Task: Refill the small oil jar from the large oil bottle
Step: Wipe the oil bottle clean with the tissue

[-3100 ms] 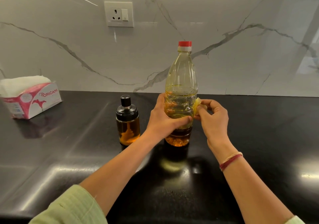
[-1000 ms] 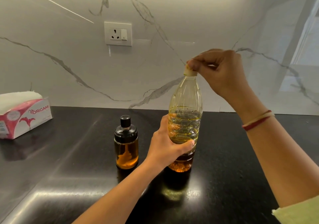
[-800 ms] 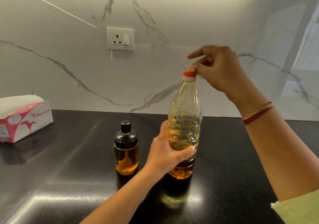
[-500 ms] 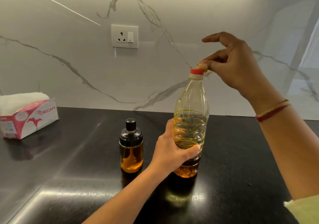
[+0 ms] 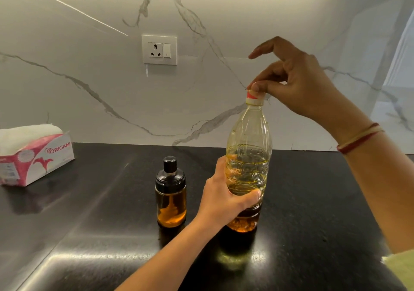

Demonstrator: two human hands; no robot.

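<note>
Grip of the left hand [image 5: 224, 198]: fingers and thumb curled round the lower body of the large oil bottle [image 5: 248, 156], which stands on the black tabletop [image 5: 89, 234] right of centre in the frame. Grip of the right hand [image 5: 298, 82]: thumb and a bent finger closed on the red cap [image 5: 254, 95], the other fingers spread free above. The bottle's long axis is vertical, so the cap lies straight above the lower grip and probably twists off about that axis. The small oil jar [image 5: 171, 198], black lid on and part-filled, stands at lower centre, just left of the left hand and apart from the bottle. The left hand is the nearer to the jar.
</note>
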